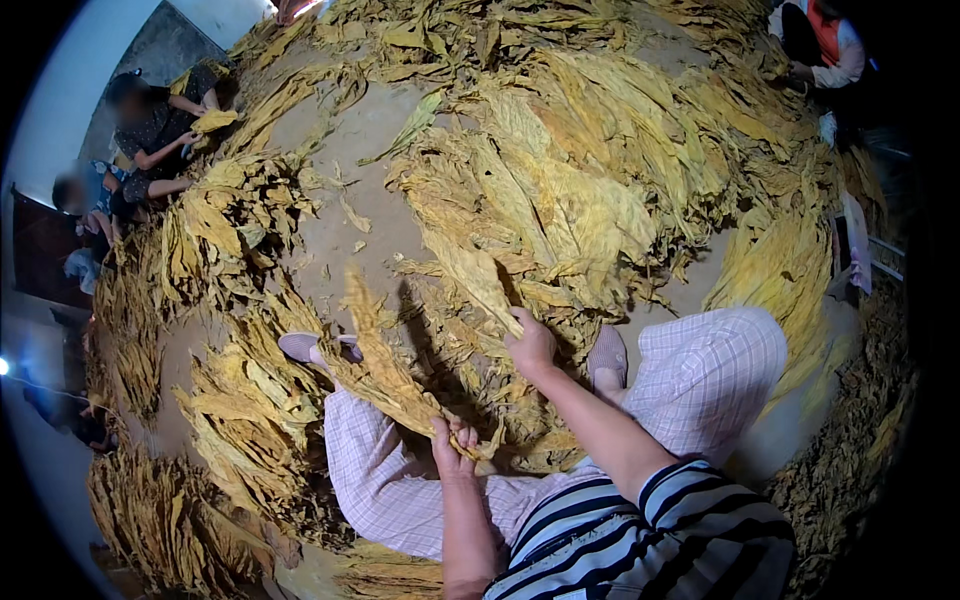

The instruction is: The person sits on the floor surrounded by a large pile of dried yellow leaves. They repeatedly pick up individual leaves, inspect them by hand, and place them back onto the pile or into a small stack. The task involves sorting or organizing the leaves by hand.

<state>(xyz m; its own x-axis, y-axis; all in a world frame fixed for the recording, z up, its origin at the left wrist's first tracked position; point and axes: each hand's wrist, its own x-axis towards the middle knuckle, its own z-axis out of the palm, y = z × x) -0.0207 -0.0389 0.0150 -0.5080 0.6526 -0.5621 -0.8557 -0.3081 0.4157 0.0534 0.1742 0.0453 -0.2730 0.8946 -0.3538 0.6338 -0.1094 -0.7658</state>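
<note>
Dried yellow-brown tobacco leaves cover much of the floor before me. My left hand (454, 444), low and close to my lap, grips a few long brownish leaves (390, 382) by their stem ends; their tips point up and to the left, slightly blurred. My right hand (534, 345) is closed around the narrow end of a pale yellow leaf (472, 277), which reaches up to the large leaf heap (555, 180) in front. Between my feet lies a looser pile of crumpled leaves (495, 390).
More leaf piles stand at the left (255, 405) and right (772, 262). Bare concrete floor (352, 195) shows between heaps. A seated person (157, 135) at upper left handles a leaf; others sit farther left, and another person (825, 52) sits at upper right. A cable (60, 390) runs at far left.
</note>
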